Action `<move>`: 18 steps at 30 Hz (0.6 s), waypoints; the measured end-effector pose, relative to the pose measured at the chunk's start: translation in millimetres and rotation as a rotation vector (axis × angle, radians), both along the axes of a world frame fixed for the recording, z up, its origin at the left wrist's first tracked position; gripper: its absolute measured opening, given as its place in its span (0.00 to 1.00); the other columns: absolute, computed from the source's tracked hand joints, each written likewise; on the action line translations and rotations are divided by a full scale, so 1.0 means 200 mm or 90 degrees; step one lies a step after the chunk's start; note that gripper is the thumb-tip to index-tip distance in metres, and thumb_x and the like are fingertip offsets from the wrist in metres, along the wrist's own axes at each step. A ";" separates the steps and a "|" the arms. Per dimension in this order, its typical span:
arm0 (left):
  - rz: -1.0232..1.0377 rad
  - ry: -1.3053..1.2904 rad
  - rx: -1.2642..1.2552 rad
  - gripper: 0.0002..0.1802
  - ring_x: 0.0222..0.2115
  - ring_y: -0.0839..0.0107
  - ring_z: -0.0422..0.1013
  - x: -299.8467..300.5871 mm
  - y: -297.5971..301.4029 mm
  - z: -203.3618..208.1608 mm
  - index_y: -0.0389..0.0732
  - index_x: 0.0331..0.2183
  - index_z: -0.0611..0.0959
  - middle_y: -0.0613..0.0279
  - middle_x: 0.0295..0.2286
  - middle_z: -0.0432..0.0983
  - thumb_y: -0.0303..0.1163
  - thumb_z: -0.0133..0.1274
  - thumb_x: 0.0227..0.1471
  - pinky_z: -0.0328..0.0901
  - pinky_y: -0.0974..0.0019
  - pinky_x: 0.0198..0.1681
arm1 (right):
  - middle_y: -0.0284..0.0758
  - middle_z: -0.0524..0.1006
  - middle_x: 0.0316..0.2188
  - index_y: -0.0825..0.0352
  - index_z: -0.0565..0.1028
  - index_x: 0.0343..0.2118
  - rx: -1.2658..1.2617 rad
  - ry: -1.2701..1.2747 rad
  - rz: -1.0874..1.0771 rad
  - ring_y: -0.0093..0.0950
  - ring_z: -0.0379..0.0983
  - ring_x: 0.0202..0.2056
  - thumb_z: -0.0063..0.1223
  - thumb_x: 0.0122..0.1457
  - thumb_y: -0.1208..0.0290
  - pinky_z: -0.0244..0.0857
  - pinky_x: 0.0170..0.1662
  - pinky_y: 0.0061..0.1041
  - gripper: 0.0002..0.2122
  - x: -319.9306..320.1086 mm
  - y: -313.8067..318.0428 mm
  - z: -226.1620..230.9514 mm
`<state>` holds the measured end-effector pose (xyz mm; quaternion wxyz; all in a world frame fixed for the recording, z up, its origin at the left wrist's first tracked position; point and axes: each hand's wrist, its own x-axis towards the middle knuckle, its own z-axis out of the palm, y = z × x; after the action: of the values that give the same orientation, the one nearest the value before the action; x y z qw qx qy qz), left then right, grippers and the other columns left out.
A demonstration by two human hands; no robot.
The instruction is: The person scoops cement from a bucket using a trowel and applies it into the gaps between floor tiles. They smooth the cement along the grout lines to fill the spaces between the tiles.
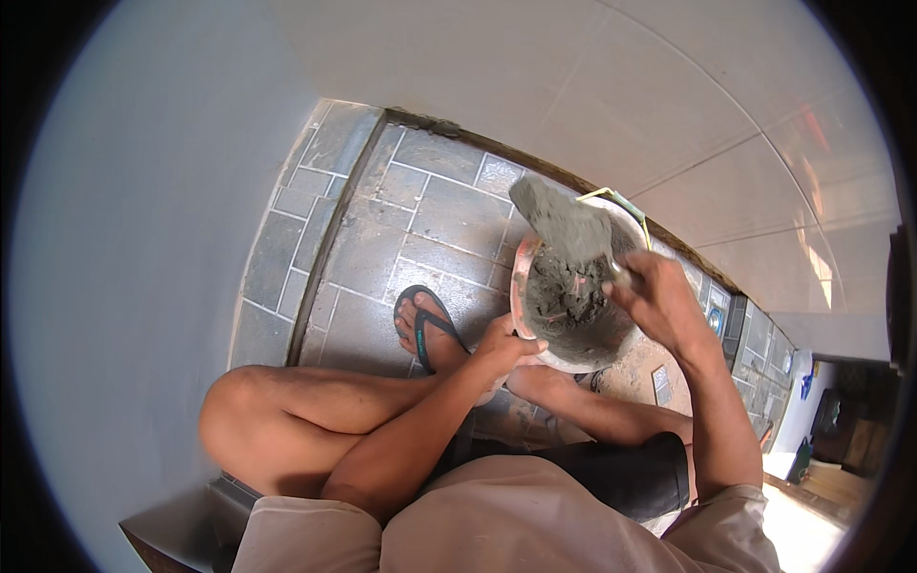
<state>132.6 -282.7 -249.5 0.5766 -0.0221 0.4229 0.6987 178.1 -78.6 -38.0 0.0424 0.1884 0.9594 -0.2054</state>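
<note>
A round bucket with grey-smeared walls stands between my feet, with wet grey mortar inside. My left hand grips its near left rim, the thumb lying over the edge. In my right hand is the handle of a trowel, fingers wrapped round it. The trowel's blade is coated in mortar and tilts over the bucket's far side, its tip pointing to the far left. Mortar hides most of the blade's metal.
Grey tiles with pale joints cover the floor. A large glossy panelled wall rises beyond the bucket, and a plain wall stands at left. A second bucket rim with a yellowish handle shows behind. A small tile piece lies at right.
</note>
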 end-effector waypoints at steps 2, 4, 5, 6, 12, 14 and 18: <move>-0.037 -0.021 -0.016 0.26 0.49 0.58 0.79 0.00 0.01 0.00 0.33 0.58 0.77 0.52 0.49 0.80 0.17 0.60 0.58 0.81 0.54 0.47 | 0.54 0.81 0.34 0.73 0.82 0.41 0.065 -0.019 0.053 0.52 0.80 0.40 0.65 0.58 0.64 0.73 0.47 0.46 0.16 -0.23 -0.01 -0.06; -0.064 -0.013 -0.023 0.28 0.51 0.58 0.78 0.00 0.02 0.00 0.34 0.61 0.75 0.52 0.52 0.79 0.18 0.60 0.60 0.81 0.51 0.49 | 0.56 0.82 0.36 0.72 0.83 0.41 0.100 -0.103 0.049 0.56 0.79 0.43 0.62 0.60 0.61 0.72 0.48 0.50 0.16 -0.50 -0.05 -0.11; -0.069 -0.007 -0.028 0.29 0.51 0.58 0.78 0.00 0.02 0.00 0.35 0.61 0.74 0.52 0.52 0.78 0.19 0.60 0.60 0.81 0.51 0.49 | 0.55 0.83 0.38 0.73 0.83 0.42 0.111 -0.144 0.057 0.54 0.80 0.45 0.61 0.60 0.61 0.73 0.50 0.50 0.17 -0.62 -0.06 -0.15; -0.071 0.000 -0.036 0.29 0.51 0.58 0.78 0.00 0.01 -0.01 0.35 0.62 0.74 0.52 0.52 0.78 0.19 0.60 0.60 0.81 0.51 0.49 | 0.54 0.84 0.41 0.74 0.83 0.43 0.121 -0.186 0.066 0.53 0.81 0.47 0.60 0.61 0.62 0.74 0.52 0.49 0.17 -0.74 -0.06 -0.22; -0.066 0.028 -0.031 0.28 0.43 0.57 0.80 0.00 0.01 -0.06 0.32 0.56 0.77 0.51 0.43 0.79 0.23 0.67 0.54 0.82 0.54 0.40 | 0.57 0.83 0.43 0.71 0.84 0.41 0.142 -0.190 0.029 0.55 0.81 0.48 0.57 0.60 0.60 0.74 0.52 0.50 0.17 -1.17 0.07 -0.75; -0.092 0.031 -0.030 0.28 0.46 0.58 0.80 -0.01 0.00 -0.04 0.34 0.58 0.77 0.50 0.46 0.79 0.21 0.65 0.57 0.81 0.55 0.44 | 0.56 0.84 0.41 0.71 0.84 0.41 0.156 -0.205 0.029 0.54 0.82 0.46 0.56 0.61 0.60 0.74 0.52 0.49 0.17 -1.24 0.11 -0.82; -0.096 0.082 -0.024 0.27 0.45 0.61 0.80 0.02 0.00 -0.13 0.34 0.57 0.78 0.52 0.46 0.81 0.22 0.65 0.57 0.80 0.60 0.45 | 0.53 0.85 0.31 0.74 0.84 0.36 0.117 -0.277 0.032 0.49 0.85 0.36 0.56 0.62 0.61 0.77 0.43 0.46 0.17 -1.40 0.09 -0.81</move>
<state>136.2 -282.2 -274.8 0.5986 0.0436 0.4727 0.6452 -102.4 -61.2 -200.5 0.2359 0.2074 0.9468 -0.0706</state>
